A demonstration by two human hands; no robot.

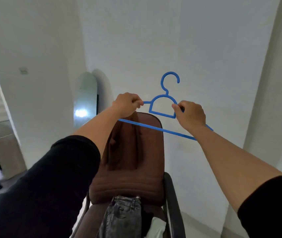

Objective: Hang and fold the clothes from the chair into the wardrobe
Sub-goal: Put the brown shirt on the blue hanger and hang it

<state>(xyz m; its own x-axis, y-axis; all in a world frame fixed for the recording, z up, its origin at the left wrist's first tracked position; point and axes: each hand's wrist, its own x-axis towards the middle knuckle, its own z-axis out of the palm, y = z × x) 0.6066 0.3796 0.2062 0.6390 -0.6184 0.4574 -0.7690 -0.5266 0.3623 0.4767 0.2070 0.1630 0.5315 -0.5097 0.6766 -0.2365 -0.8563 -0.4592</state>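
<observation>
Blue hanger (162, 107) gripped between both hands.

Home bedroom or dressing corner: clothes are lying on a brown padded chair (130, 169), an arched floor mirror (85, 100) is leaning against plain white walls (197, 40), blue hanger (164, 107) showing.

Brown padded chair (128, 184), lower centre of frame, carrying clothes.
Grey denim jeans (124, 217) lie bunched on the seat; a white garment (157, 225) sits just to their right. A brown cloth (123, 145) drapes over the backrest. Pale floor (197, 224) beneath.
</observation>
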